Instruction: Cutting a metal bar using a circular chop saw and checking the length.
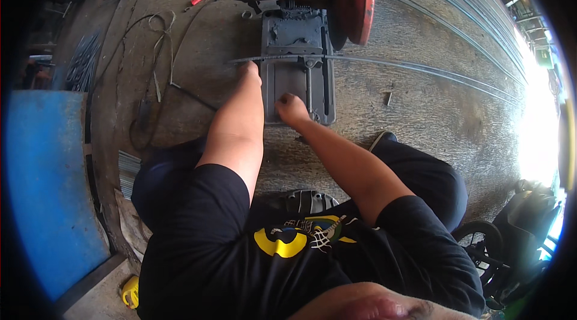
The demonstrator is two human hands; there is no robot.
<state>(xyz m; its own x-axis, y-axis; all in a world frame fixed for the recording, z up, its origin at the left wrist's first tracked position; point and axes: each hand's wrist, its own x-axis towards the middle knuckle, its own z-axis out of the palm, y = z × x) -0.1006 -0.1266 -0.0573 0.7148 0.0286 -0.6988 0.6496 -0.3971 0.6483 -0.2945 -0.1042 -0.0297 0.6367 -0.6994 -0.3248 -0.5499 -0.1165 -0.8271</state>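
We had thin metal rods (372,59) lying across the grey saw base (282,82), in front of the clamp screw (309,88), which perhaps stopped them from shifting. Our left hand (249,70) was at their left end, probably for steadying; its fingers were hidden, so we could not tell their grip. Our right hand (292,109) was beside the screw, fingers seemingly curled, around what we could not tell. Beyond, the red guard (360,1) stood over the board floor (421,115).

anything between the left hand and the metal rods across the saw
Nothing visible: the left hand is at the metal rods, near their left end, with no object seen in between. Whether they touch is unclear.
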